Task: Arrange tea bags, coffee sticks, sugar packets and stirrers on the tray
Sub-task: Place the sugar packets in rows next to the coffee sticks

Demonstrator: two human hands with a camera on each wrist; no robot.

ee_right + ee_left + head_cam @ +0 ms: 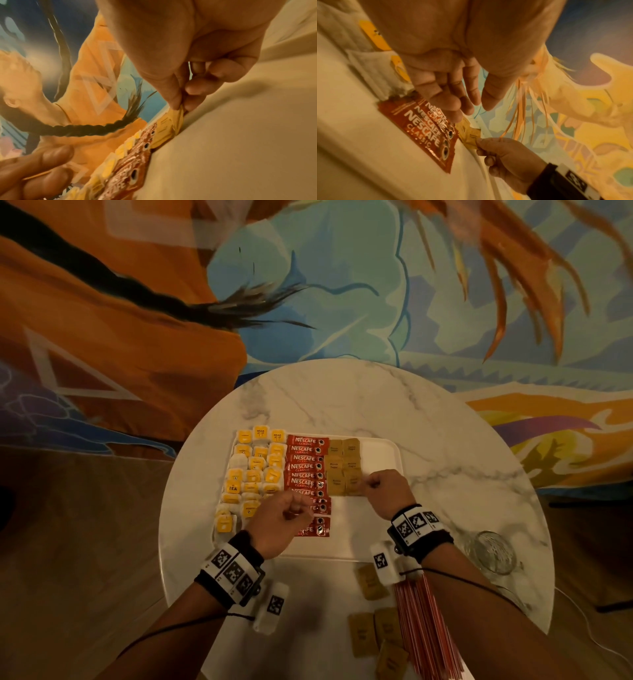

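Round marble table (pixel 342 395) bearing my white tray (pixel 383 450); on it, left to right, yellow-tagged tea bags (pixel 253 470), a column of red Nescafe Classic sticks (pixel 306 465) and brown sugar packets (pixel 343 463) in 2 columns. Red stirrers (pixel 424 628) and loose sugar packets lie on the table near me. My right hand (pixel 385 491) pinches the nearest tray packet (pixel 175 119) between thumb and forefinger; my left hand (pixel 277 520) hovers over the sticks, fingers loosely curled, holding nothing.

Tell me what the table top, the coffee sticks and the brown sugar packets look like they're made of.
Table top: white with grey veins, smooth; marble or a marble-look laminate, can't tell which.
Coffee sticks: glossy red foil or plastic film, catching highlights.
Brown sugar packets: matte tan, likely kraft paper; one creases in the right hand.
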